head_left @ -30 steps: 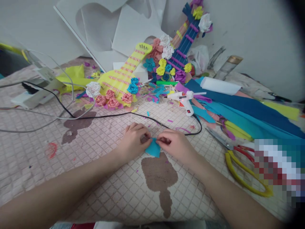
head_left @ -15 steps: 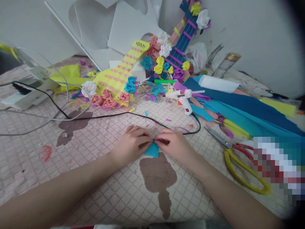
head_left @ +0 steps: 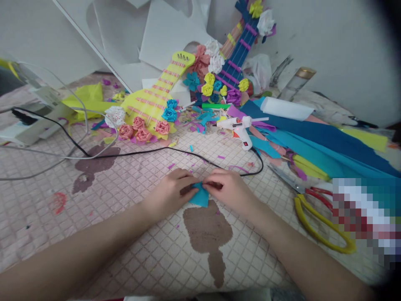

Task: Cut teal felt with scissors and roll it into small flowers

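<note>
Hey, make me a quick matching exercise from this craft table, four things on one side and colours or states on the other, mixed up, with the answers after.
1. Small blue paper
2. Glue gun
3. Scissors
4. Nearer guitar shape

A. Yellow, with pinkish stripes
B. White, lying beyond the right hand
C. Pinched between the right hand and left hand
D. Yellow and red at the near end

Pairs: 1-C, 2-B, 3-D, 4-A
</note>
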{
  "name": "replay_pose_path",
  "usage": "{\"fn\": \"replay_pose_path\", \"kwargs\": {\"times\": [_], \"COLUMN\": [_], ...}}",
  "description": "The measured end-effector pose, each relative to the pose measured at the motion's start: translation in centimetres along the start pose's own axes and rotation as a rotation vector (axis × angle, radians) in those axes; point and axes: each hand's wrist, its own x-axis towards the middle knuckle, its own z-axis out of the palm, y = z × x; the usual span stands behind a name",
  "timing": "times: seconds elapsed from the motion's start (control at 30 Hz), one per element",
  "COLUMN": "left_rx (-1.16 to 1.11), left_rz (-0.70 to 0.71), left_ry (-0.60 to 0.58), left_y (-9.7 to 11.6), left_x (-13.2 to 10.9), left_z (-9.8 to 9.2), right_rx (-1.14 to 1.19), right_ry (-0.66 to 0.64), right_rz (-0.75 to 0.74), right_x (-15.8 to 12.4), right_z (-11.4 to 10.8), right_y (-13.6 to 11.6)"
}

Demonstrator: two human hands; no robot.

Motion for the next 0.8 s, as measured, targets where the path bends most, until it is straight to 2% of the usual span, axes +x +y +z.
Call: {"fn": "replay_pose_path", "kwargs": {"times": [0.13,0.37,0.8], "left_rx": [-0.01,0.103,0.154], "left_rz": [0.003,0.096,0.108], "left_ry": [0.002,-0.084,-0.052], "left_y": [0.02,0.01,0.04], "left_x": [-0.11,-0.05,0.04], "left_z": [-0.3,-0.34,-0.13], "right_rx": [-0.004,-0.029,-0.043], "right_ry": [-0.013,-0.015,-0.002], "right_rz": [0.01,0.009,-0.006], "right_x": [0.0,-0.01,-0.07], "right_z": [-0.04,-0.07,-0.07], "right_y": [-0.04,-0.22,-0.42]}}
